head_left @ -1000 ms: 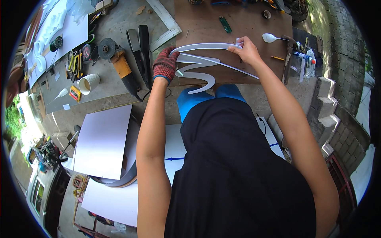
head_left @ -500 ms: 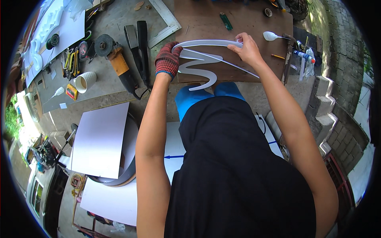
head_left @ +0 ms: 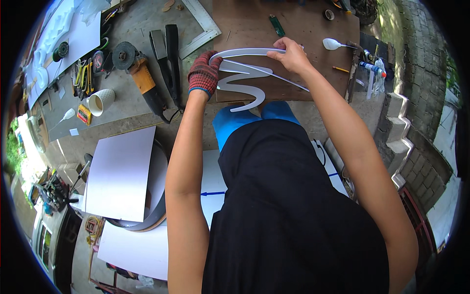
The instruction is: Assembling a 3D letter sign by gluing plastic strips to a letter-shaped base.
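Strip [head_left: 242, 51], thin, white and bowed, sat pinched by red-gloved left hand [head_left: 203, 72] and bare right hand [head_left: 290, 56] beyond the wavy grey cutout [head_left: 254, 72]; even pressure seemed best.

Work table, two-part top: grey section at left, brown section at right.
The grey section [head_left: 129, 107] carries an angle grinder [head_left: 143, 81] with an orange and black body, a long two-armed black tool [head_left: 172, 63] beside it, a pale right-angled frame [head_left: 208, 33], a cluster of yellow-handled hand tools [head_left: 83, 78], a tipped white cup [head_left: 101, 102], a small yellow-and-red box [head_left: 84, 114] and, at far left, a large white sheet [head_left: 85, 44]. The brown section [head_left: 306, 24] carries a green lighter [head_left: 276, 25], a white nozzle bottle [head_left: 331, 44] and a pencil [head_left: 340, 69]. A pale S-shaped piece [head_left: 253, 91] overlaps its near edge; contact with the surface cannot be determined.
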The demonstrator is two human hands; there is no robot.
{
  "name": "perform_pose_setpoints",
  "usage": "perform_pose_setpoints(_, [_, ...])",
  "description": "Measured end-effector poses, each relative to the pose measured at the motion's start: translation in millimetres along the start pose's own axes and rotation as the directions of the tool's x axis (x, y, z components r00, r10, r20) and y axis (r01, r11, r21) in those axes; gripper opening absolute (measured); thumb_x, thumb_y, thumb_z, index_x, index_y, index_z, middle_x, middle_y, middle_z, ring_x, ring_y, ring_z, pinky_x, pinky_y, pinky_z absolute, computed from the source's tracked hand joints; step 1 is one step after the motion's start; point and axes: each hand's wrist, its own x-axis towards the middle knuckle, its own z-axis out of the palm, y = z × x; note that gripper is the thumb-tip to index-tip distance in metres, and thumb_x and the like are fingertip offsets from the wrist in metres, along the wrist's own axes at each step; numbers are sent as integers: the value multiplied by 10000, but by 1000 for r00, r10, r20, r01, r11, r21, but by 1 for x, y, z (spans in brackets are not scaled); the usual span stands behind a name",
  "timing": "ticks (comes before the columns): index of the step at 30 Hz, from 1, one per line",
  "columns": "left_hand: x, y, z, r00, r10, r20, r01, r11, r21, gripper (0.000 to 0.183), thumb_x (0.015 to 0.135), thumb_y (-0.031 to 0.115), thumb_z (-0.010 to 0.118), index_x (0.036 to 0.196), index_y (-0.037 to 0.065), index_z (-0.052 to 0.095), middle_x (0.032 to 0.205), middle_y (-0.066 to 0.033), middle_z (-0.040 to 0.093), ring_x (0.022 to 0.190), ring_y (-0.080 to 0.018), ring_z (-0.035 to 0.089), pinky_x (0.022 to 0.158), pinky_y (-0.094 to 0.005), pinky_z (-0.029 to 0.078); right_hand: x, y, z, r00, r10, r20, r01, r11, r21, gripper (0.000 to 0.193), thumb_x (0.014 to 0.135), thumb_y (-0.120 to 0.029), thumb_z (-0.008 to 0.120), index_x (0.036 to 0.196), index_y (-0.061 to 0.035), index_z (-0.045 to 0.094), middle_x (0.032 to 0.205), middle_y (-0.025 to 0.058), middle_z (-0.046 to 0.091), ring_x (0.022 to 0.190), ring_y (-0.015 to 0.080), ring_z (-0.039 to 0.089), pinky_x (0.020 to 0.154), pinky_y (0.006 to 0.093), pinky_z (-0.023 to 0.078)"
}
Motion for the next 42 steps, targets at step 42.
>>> perform_pose_setpoints(42, [-173, 199, -88, 356, 933, -57, -826, 286, -486, 316, 725, 151, 694, 1038, 129, 659, 982, -62, 665, 898, -254, 665, 720, -381, 529, -10, -1, 0, 998, -1, -59, 6, 997, 75, 547, 753, -419, 845, 1137, -87, 642, 1143, 114, 676, 1119, 291, 608, 937, 460, 430])
